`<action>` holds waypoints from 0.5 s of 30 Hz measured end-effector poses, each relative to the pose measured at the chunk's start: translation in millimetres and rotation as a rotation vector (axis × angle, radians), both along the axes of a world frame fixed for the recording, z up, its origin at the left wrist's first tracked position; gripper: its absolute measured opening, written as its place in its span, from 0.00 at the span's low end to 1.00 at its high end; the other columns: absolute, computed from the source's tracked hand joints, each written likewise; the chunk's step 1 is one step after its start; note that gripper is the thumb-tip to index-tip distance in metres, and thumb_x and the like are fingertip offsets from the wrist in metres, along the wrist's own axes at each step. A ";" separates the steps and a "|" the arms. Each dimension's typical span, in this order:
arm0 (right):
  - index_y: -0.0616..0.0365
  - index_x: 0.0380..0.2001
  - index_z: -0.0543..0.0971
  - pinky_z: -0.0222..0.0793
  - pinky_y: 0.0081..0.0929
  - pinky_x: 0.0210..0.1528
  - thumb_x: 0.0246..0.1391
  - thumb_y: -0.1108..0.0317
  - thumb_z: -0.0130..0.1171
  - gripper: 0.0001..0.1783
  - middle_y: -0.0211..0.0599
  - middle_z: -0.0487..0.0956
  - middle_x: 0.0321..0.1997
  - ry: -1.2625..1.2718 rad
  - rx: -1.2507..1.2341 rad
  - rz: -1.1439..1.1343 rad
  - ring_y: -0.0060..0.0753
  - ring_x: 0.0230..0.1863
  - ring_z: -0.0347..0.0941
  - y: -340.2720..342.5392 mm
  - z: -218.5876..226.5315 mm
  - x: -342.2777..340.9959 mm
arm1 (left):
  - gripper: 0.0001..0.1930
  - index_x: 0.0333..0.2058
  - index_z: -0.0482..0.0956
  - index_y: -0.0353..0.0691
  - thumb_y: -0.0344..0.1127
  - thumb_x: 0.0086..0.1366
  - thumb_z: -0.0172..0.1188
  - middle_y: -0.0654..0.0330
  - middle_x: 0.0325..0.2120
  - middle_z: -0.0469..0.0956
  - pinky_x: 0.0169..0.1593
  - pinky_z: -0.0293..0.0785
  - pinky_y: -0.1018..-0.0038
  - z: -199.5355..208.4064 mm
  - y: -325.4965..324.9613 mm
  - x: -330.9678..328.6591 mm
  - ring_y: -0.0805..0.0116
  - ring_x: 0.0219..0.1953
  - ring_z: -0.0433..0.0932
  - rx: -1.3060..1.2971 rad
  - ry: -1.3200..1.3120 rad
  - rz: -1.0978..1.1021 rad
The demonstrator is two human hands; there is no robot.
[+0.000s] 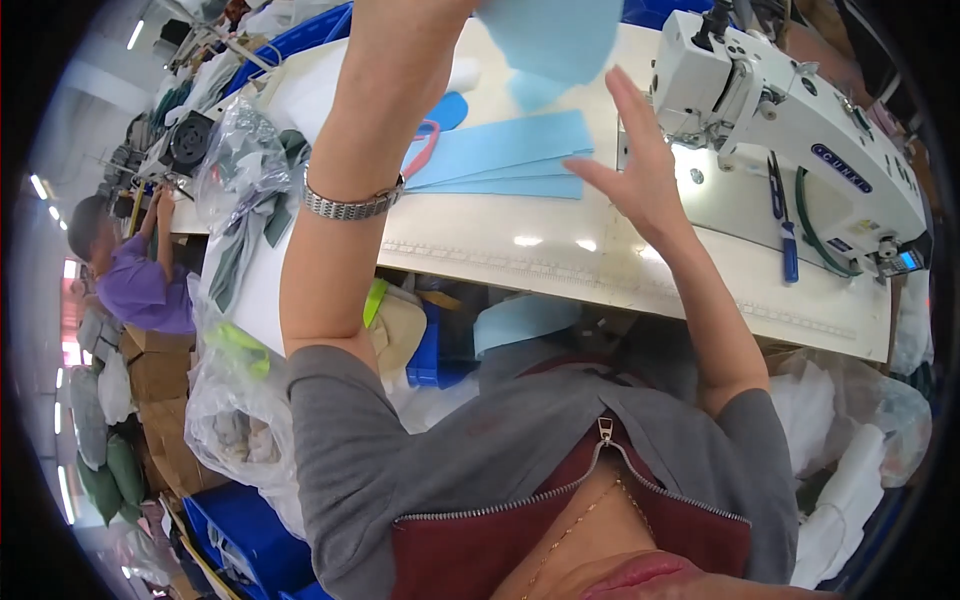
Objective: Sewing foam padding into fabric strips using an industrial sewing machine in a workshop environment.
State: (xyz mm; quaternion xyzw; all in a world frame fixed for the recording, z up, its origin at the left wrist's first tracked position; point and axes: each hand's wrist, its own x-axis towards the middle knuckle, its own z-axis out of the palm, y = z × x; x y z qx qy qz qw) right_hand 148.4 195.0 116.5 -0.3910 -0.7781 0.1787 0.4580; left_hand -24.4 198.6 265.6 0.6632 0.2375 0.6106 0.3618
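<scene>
My left hand [415, 45] reaches up past the top edge of the view, so its fingers are hidden; a metal-banded watch [352, 207] is on that arm. Beside it, a light blue fabric piece [555, 40] is raised at the top edge. What grips the piece is out of sight. My right hand [645, 175] is open, thumb and fingers apart, just below and right of the raised piece, with nothing in it. Under the hands, several light blue fabric strips [510, 160] lie overlapped on the white table [480, 232]. Pink-handled scissors [424, 150] lie partly behind my left arm.
A white sewing machine [790, 110] stands at the right, with a blue-handled tool [785, 225] on its bed. Dark blue fabric [447, 110] lies beyond the scissors. Clear plastic bags [235, 410] and a blue bin [245, 540] are at the left, where a person in purple [145, 280] works.
</scene>
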 end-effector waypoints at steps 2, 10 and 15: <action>0.62 0.56 0.60 0.53 0.38 0.60 0.37 0.57 0.67 0.43 0.46 0.58 0.61 0.064 0.137 -0.069 0.45 0.61 0.55 2.8 5.1 -14.5 | 0.06 0.32 0.74 0.41 0.31 0.57 0.60 0.66 0.28 0.77 0.34 0.70 0.84 17.6 -16.4 3.2 0.80 0.30 0.74 0.038 0.015 -0.038; 0.61 0.51 0.67 0.59 0.36 0.55 0.37 0.62 0.68 0.36 0.44 0.66 0.55 0.045 0.122 -0.063 0.44 0.56 0.62 -32.0 12.7 -2.6 | 0.08 0.36 0.74 0.39 0.34 0.59 0.57 0.63 0.30 0.78 0.34 0.71 0.85 30.6 -39.7 8.1 0.79 0.30 0.76 0.137 0.021 -0.127; 0.56 0.51 0.68 0.63 0.33 0.52 0.37 0.65 0.68 0.35 0.41 0.69 0.53 0.124 0.299 -0.130 0.40 0.53 0.65 -53.7 20.2 14.1 | 0.09 0.39 0.73 0.38 0.34 0.60 0.55 0.63 0.31 0.77 0.36 0.72 0.83 20.3 -40.9 11.5 0.78 0.33 0.76 0.060 -0.014 -0.236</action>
